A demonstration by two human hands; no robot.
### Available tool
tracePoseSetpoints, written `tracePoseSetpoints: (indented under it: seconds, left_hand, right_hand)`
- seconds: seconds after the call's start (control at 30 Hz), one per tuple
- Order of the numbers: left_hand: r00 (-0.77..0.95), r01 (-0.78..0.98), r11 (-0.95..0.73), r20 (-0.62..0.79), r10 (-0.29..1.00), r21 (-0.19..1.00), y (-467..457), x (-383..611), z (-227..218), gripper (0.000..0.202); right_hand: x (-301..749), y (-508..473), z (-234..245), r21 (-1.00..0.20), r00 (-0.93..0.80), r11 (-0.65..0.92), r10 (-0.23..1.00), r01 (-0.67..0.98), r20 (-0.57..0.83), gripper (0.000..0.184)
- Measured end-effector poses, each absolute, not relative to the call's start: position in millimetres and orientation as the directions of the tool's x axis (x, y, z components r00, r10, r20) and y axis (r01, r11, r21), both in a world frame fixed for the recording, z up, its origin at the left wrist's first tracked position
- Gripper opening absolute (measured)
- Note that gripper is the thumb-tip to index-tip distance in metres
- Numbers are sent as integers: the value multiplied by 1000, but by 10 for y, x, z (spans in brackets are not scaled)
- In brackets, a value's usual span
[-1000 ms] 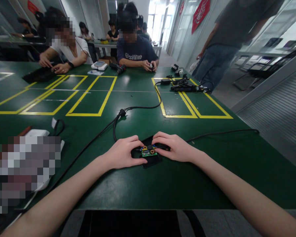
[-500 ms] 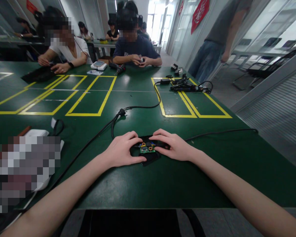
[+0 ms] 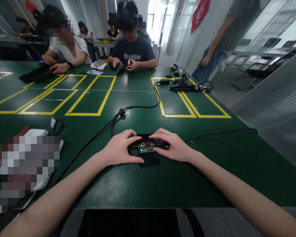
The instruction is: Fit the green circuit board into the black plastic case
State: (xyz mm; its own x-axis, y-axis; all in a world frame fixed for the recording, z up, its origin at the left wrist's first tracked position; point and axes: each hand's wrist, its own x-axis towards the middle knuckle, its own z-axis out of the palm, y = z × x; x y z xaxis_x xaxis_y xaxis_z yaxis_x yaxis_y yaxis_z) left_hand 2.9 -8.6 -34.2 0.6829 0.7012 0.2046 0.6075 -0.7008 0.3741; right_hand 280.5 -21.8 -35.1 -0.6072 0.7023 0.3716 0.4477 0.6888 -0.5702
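A small green circuit board (image 3: 144, 149) with copper-wound coils lies between my hands, black cables running out at both sides. Its opened black plastic case (image 3: 150, 160) shows in front of the board and behind it; whether the parts are joined I cannot tell. My left hand (image 3: 118, 148) curves around the left side, thumb on the near case part and fingertips at the far one. From the right, my right hand (image 3: 177, 146) holds the board's right end by the cable, thumb at the board's edge and fingers on the far side.
A black cable with a plug (image 3: 121, 112) crosses the green table (image 3: 128, 187); another cable (image 3: 219, 132) runs right. Black adapters and cords (image 3: 187, 86) lie at the far right. A pixelated bundle (image 3: 27, 168) sits left. Across the table, people (image 3: 132, 49) handle small items.
My hands have shifted slightly, and the near case part now lies squarer to the board. The person opposite has lowered one hand to a drill. The standing person has moved right.
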Motion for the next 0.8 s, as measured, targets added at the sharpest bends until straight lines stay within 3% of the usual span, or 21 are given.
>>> tracePoseSetpoints:
  seconds: [0.13, 0.43, 0.57, 0.8]
  left_hand:
    - [679, 606, -699, 210, 703, 381, -99, 44, -334, 76]
    - [631, 654, -619, 138, 763, 435, -108, 53, -248, 36]
    - [639, 656, -629, 137, 757, 417, -97, 54, -247, 29]
    - [633, 660, -638, 164, 757, 397, -100, 64, -287, 26]
  right_hand:
    - [2779, -217, -371, -577, -612, 678, 709, 456, 350, 33]
    - [2845, -171, -386, -484, -623, 698, 706, 529, 337, 29]
    - [2885, -161, -362, -438, -633, 723, 686, 534, 360, 35]
    - [2898, -152, -405, -462, -662, 735, 664, 496, 346, 47]
